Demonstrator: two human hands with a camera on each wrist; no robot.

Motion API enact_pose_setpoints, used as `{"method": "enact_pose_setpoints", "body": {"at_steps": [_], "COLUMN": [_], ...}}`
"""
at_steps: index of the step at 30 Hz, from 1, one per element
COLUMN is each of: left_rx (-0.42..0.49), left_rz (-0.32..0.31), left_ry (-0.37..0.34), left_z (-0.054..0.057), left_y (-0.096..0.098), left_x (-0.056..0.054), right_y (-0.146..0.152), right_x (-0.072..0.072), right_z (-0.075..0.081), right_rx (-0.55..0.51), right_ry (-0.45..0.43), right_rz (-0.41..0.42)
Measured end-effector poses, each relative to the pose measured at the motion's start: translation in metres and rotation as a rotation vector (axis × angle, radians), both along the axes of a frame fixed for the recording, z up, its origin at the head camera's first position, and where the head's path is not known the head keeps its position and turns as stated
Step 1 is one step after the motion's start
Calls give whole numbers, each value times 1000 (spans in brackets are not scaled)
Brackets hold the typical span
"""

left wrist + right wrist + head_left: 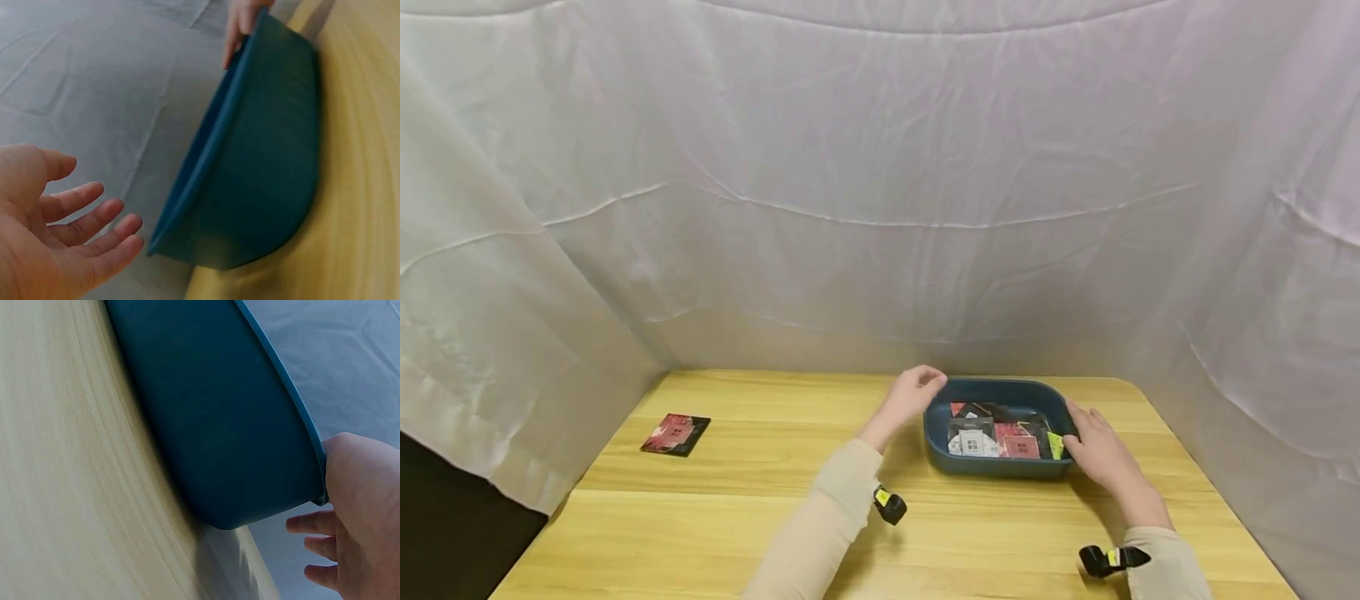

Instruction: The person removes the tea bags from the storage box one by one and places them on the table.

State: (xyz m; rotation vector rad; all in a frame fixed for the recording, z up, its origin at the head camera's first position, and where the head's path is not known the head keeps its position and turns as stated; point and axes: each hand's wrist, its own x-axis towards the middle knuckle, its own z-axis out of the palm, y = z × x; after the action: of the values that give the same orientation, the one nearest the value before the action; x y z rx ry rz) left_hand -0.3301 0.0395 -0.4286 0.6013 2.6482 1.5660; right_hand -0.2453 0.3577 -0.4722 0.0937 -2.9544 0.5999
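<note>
A dark blue plastic basin (1000,468) rests on the wooden table, with several flat printed packets (976,442) in it. My right hand (1099,446) holds the basin's right rim, thumb over the edge and fingers along the outside. In the right wrist view the thumb's tip is hidden behind the rim. Beside the basin's left end is my left hand (913,393); its fingers (94,225) are loosely bent and hold nothing. The left wrist view shows a gap between this hand's palm and the rim.
A pink and black packet (675,434) lies by itself on the left part of the table (737,475). Grey-white cloth (880,183) hangs behind the table and along both sides. Each wrist wears a small black camera (891,505).
</note>
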Motion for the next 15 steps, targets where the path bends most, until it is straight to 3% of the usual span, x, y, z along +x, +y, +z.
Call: {"method": "enact_pose_setpoints", "body": {"at_steps": [8,15], "left_rx": [-108,-326], "left_rz": [-91,-210], "left_ry": [56,133], "left_z": [-11,-17], "left_y": [22,33], "left_x": [8,11], "right_y": [0,-1], "right_x": [1,3], "right_z": [-1,0], "right_rx": [2,1], "right_ry": [4,1], "right_rz": [3,-2]}}
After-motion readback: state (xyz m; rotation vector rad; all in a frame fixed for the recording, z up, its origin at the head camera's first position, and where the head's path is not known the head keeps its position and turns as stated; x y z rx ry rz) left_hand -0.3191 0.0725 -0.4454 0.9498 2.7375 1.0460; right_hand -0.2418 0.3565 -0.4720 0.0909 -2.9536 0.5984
